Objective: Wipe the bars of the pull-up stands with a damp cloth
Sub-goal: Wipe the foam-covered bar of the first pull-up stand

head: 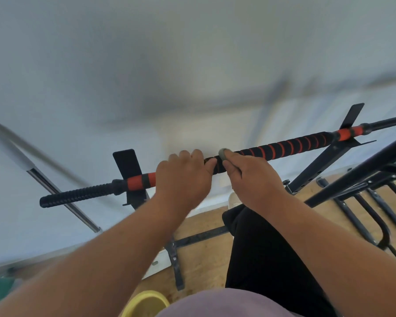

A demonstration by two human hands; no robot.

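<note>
**Pull-up bar held in two hands**

The pull-up bar (290,146), black with orange stripes, runs across the middle of the room, up on its black stand (325,167). The left hand (183,179) is wrapped tight around the bar. The right hand (252,175) sits just beside it and pinches a small grey cloth (223,153) against the bar. A yellow bowl (146,303) sits low down on the wooden floor (204,266).

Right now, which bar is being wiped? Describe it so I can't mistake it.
Facing the pale wall, find the horizontal bar at hand height. Both hands grip its middle, left hand beside right hand. Unlike the plain black frames on the right, it has orange spiral stripes.
</note>
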